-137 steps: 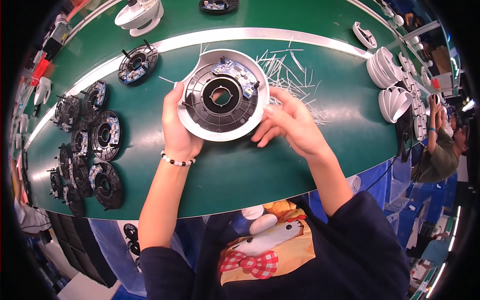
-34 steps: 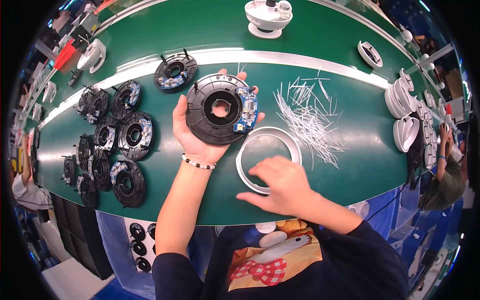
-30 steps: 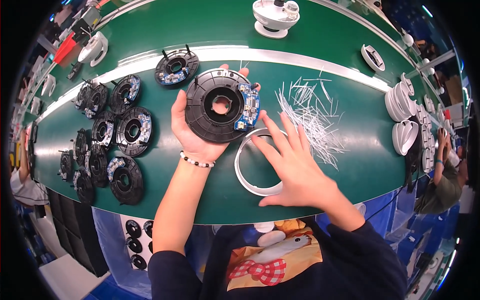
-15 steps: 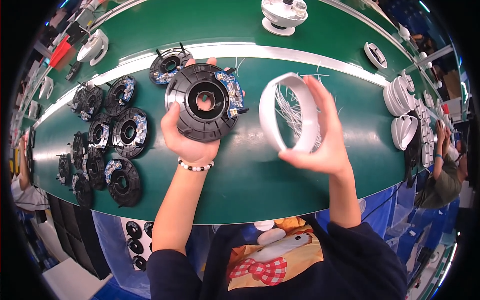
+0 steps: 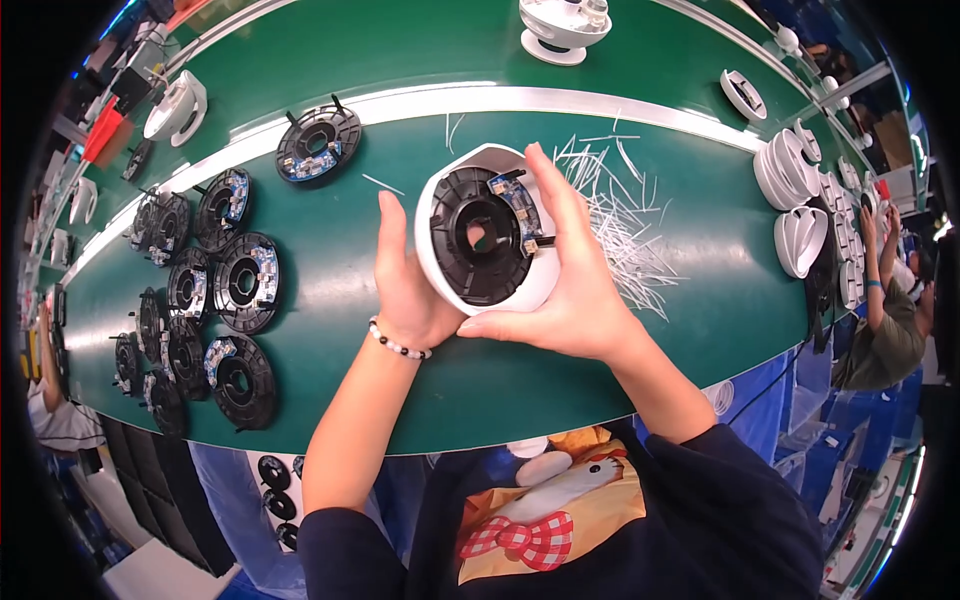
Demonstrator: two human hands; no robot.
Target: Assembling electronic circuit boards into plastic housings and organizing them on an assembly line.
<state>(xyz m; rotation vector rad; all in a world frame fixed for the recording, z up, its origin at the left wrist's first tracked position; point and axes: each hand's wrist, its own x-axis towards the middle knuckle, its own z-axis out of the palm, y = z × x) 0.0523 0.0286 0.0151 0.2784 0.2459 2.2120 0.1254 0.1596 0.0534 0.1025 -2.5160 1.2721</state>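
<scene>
In front of me a black round plastic disc (image 5: 462, 268) with a centre hole and a curved blue circuit board (image 5: 518, 205) on its right side sits inside a white oval ring housing (image 5: 545, 278). My right hand (image 5: 585, 285) grips the ring's right side, thumb low and fingers up along the rim. Behind the disc and ring, my left hand (image 5: 408, 295) supports them from the left. Its thumb points up, off the ring; a bit of finger shows through the centre hole, while the other fingers are hidden.
Several similar black discs (image 5: 243, 280) lie at the left, one more (image 5: 318, 140) farther back. Thin white strips (image 5: 625, 245) are scattered right of my hands. White ring parts (image 5: 800, 240) stand at the far right. A white assembled unit (image 5: 565, 30) is at the back; other people work at both sides.
My hands have come together: the disc moved right and the white ring moved left, so the disc is now within the ring. My left thumb has lifted off the disc.
</scene>
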